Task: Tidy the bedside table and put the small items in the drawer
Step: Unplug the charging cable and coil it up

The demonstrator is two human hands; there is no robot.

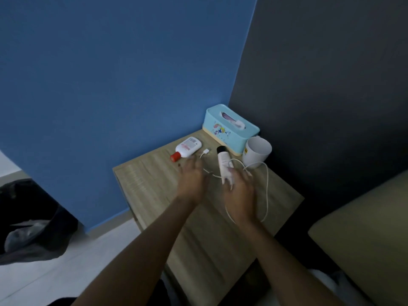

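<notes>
Head view: a person's left hand [191, 180] reaches with fingers spread, holding nothing, toward a white bottle [188, 147] lying at the back of the wooden desk [150, 186]. The right hand [239, 195] meets the lower end of a white tube [222, 161] beside a loose cable [267, 186], and blur hides whether its fingers grip. Gathering looks barely begun; next comes a firm hold and an opened drawer, unseen here.

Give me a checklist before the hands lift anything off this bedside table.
1. Drawer open and reachable: cannot tell, none shows.
2. Left hand free: ok, holds nothing.
3. Right hand grip on white tube: cannot tell, blurred.
4. Cable clear of tube: not ok, it crosses the tube.
5. Red-capped bottle closed: ok, cap on.
6. Mug upright: ok.
</notes>
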